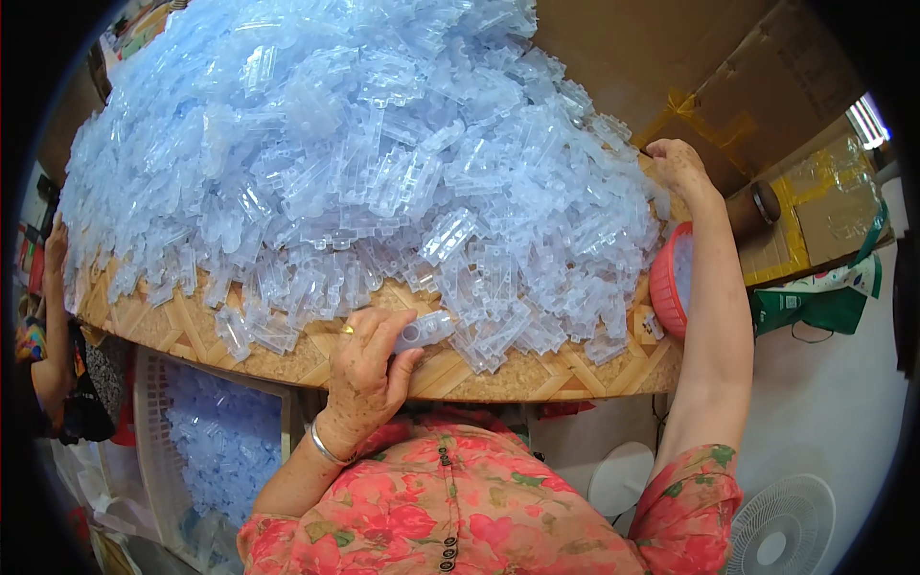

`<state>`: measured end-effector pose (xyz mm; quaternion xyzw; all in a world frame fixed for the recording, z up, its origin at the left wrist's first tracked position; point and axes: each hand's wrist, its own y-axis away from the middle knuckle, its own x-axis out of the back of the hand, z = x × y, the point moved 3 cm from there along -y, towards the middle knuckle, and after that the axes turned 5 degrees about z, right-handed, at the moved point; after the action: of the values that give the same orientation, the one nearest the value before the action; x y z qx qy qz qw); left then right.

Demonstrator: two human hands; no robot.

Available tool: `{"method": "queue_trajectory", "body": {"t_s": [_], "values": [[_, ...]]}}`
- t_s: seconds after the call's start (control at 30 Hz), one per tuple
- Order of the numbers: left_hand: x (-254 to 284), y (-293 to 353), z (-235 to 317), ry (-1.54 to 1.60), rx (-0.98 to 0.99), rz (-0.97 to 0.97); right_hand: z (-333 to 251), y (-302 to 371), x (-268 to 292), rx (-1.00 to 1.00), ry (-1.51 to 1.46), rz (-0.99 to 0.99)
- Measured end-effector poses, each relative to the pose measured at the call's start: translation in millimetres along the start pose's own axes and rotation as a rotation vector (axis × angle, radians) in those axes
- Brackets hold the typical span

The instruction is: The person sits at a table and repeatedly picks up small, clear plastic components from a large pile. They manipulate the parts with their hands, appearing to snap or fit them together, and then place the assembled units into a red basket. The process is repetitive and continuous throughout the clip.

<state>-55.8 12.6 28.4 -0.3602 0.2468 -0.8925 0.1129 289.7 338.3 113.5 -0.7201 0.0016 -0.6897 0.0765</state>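
Note:
My left hand [374, 369], with a ring and a bracelet, is at the near edge of the table. Its thumb and fingers close round a clear plastic part [425, 332] that has a round opening at one end. Just beyond lies a large heap of clear, bluish plastic parts [383, 144]. My right arm stretches far forward along the right side. At the heap's far right edge my right hand [678, 165] has its fingers bent together beside a cardboard box; what they hold, if anything, is hidden. A red plastic basket [668, 287] sits close to my right forearm.
The wood-patterned table [450, 381] curves in front of me. A pale crate [287, 422] with more clear parts stands below on the left. Large cardboard [632, 57] rises behind at right. A fan [781, 527] is at lower right. Another person's arm [55, 316] shows at far left.

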Motion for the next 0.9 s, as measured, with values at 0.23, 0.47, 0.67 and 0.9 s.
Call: {"method": "queue_trajectory", "body": {"t_s": [0.23,0.47,0.67,0.9], "values": [[-0.8,-0.4,-0.7,-0.026,0.008,0.008,50.8,-75.6,-80.3,-0.014,0.102,-0.023],[-0.3,-2.1,0.1,-0.006,0.034,-0.002,52.7,-81.7,-86.2,-0.096,0.144,-0.056],[1.5,2.6,-2.0,-0.01,0.031,0.04,53.7,-75.4,-76.7,-0.047,0.238,-0.047],[1.0,9.5,-3.2,0.035,-0.009,0.109,24.7,-58.0,-45.5,0.242,-0.556,0.125]]}}
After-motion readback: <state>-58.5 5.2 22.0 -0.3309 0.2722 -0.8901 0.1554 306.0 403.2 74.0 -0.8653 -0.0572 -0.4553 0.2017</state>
